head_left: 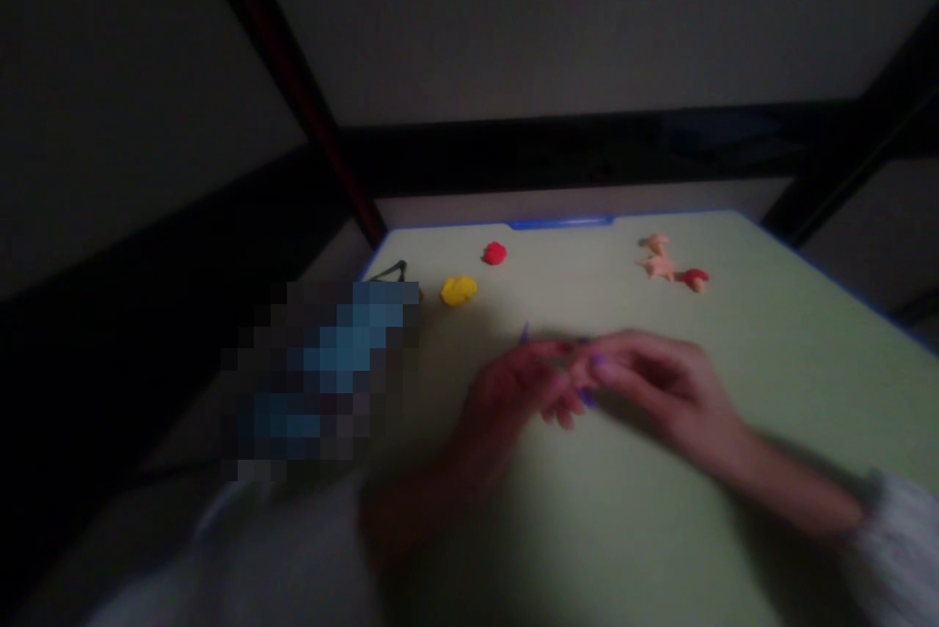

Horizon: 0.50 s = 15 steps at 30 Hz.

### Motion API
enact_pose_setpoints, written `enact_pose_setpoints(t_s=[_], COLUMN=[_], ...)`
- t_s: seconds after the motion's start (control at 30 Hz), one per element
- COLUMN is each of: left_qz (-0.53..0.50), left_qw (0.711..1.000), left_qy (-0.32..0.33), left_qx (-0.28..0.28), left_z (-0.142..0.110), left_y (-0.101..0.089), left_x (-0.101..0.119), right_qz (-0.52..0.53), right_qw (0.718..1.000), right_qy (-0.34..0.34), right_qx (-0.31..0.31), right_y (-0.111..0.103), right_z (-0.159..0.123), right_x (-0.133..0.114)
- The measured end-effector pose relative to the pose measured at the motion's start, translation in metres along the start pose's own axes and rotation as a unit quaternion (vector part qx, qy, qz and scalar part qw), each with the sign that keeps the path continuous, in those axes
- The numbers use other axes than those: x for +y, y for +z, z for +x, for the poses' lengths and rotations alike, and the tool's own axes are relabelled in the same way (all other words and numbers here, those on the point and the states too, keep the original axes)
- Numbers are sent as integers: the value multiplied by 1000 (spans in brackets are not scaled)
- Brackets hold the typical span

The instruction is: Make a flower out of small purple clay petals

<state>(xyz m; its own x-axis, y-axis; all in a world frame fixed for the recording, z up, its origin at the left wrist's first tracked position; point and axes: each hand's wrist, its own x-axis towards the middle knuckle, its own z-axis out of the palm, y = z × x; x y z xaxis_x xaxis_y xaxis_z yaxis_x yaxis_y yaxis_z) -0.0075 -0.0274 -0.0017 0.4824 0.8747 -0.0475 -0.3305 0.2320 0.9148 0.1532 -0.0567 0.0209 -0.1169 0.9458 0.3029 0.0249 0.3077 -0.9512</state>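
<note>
Pinching at the fingertips: right hand (664, 387) looked closed on a small pinkish piece (582, 373), held over the bench (660, 529). Left hand (503, 402) met it at 9 o'clock, fingers curled; blur hid whether it gripped too. Judged the piece light, soft, easy to dent; edges were the place for a gentle hold. From the hands: yellow lump (459, 291) at 10 o'clock, red lump (495, 253) at 11, pink figures (659, 266) at 1.

A pale green table (660, 539) has a blue edge (563, 223). There's a yellow lump (459, 291), a red lump (495, 253) and a peach piece (660, 266).
</note>
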Motion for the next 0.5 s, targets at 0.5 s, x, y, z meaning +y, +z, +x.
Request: enact_pose_setpoints(t_s=[0.5], left_qz=[7], left_qw=[1000], left_qy=[-5], left_qx=[-12], left_z=[0], left_y=[-2], left_x=[-1], right_qz=[-24], right_qw=[1000], right_qy=[1], right_qx=[-11], right_y=[-2], right_z=[2], right_x=[-2])
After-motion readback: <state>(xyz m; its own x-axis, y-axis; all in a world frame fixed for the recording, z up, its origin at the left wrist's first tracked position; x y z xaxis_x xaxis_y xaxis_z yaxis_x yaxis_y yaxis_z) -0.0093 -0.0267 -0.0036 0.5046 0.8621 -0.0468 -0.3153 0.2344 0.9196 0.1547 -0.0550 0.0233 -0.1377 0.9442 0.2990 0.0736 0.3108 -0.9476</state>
